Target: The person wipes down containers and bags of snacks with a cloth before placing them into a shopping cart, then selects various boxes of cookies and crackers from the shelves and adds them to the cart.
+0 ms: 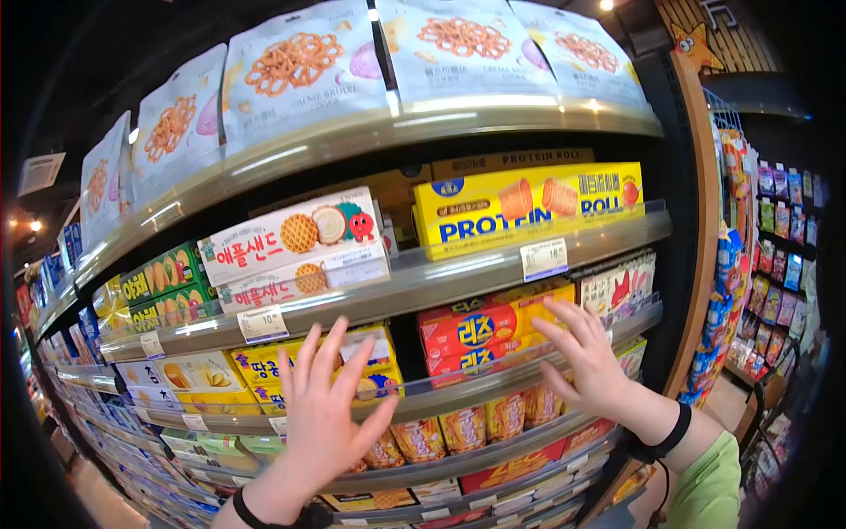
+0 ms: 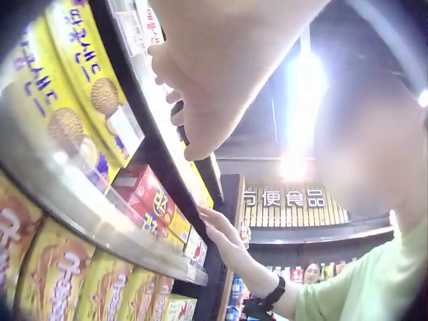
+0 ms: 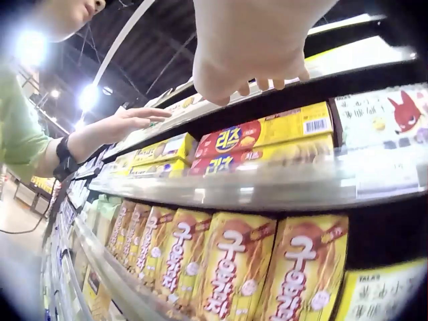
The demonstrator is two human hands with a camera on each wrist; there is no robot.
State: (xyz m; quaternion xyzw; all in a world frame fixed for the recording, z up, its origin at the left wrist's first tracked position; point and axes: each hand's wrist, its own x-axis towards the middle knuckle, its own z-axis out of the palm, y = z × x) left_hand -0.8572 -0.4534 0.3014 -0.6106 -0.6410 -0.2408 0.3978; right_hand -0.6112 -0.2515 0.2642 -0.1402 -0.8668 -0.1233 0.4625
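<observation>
In the head view the left hand (image 1: 328, 414) is raised with fingers spread in front of yellow biscuit boxes (image 1: 264, 366), holding nothing. My right hand (image 1: 582, 357), fingers apart and slightly bent, is in front of the red and yellow boxes (image 1: 476, 335); whether it touches them is unclear. Between the hands, the red boxes stand two high beside a dark gap. The left wrist view shows the left hand (image 2: 207, 73) from below, near the shelf edge. From the right wrist view, the right hand (image 3: 254, 53) is above the red and yellow boxes (image 3: 261, 137).
Above are a white box (image 1: 291, 238) and a yellow protein roll box (image 1: 529, 207) behind a clear shelf lip. Pale cookie bags (image 1: 304, 66) line the top. Snack packs (image 1: 463, 428) fill the shelf below. A wooden shelf end (image 1: 701, 220) stands at the right.
</observation>
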